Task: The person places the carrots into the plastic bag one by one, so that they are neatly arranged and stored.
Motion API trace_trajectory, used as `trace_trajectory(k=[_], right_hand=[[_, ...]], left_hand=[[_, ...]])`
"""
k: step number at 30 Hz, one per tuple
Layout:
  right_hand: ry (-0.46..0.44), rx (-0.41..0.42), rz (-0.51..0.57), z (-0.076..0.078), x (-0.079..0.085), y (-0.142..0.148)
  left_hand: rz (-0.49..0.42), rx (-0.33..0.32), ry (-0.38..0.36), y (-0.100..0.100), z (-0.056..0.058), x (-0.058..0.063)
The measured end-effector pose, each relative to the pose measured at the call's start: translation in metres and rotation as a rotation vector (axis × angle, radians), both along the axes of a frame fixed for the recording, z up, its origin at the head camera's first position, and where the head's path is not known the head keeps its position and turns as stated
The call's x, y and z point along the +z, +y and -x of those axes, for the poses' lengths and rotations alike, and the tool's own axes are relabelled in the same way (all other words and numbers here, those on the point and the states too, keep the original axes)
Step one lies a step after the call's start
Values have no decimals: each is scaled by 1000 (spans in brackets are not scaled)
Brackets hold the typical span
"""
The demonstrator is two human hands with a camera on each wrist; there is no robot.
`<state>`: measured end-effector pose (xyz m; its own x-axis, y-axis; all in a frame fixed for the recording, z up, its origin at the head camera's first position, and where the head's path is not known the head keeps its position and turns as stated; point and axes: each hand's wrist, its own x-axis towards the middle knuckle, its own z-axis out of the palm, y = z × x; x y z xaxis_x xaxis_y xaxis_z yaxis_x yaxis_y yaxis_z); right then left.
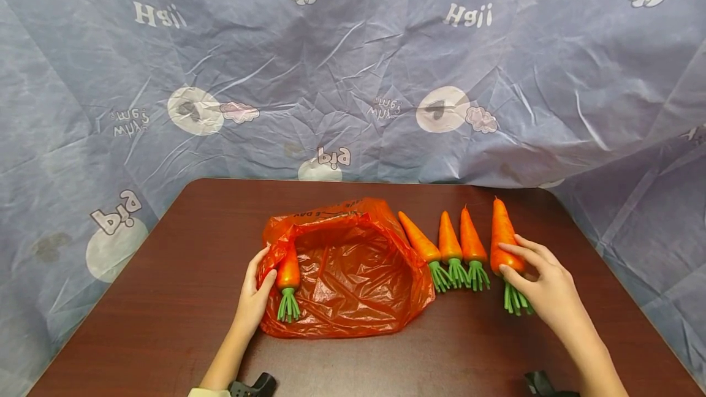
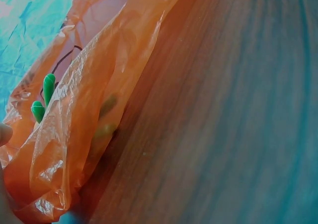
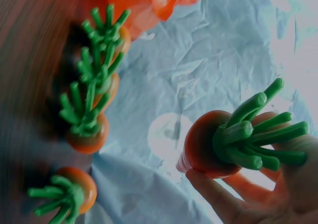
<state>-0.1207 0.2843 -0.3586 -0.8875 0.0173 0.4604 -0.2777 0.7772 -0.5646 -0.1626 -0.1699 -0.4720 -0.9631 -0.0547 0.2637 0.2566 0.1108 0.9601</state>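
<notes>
At the left side of an open red plastic bag, my left hand holds the rim between thumb and fingers. One carrot with short green stems lies inside the bag, right by that thumb. In the left wrist view, its green stem tips show past the crinkled bag. My right hand grips a large orange carrot, thumb on one side and fingers on the other. Seen from the right wrist, this carrot is raised, its stems toward the camera.
Three carrots lie in a row right of the bag: one against its side, a middle one and another. The right wrist view shows a further carrot apart from them. A patterned cloth hangs behind the brown table.
</notes>
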Motion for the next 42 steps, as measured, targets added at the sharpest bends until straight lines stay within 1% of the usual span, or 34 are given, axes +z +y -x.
trace_trajectory(k=[5, 11, 17, 18, 24, 27, 33, 38, 42], right_hand=[[9, 32, 16, -5, 4, -12], [10, 67, 7, -12, 8, -26], [0, 93, -13, -20, 12, -41], [3, 91, -25, -21, 12, -43], [37, 142, -11, -27, 12, -59], [37, 159, -25, -30, 12, -66], [11, 193, -40, -31, 13, -76], [-18, 274, -1, -30, 13, -86], [-55, 322, 30, -28, 11, -95]], left_hand=[[0, -2, 2, 0, 0, -1], [10, 6, 2, 0, 1, -2], [1, 7, -16, 1, 1, -1], [1, 6, -18, 1, 1, -1], [-2, 1, -12, 1, 0, -1], [-8, 0, -10, 2, 0, 0], [-3, -6, -9, 2, 0, 0], [5, 2, -1, 1, 0, -2], [5, 10, -5, 0, 1, -2]])
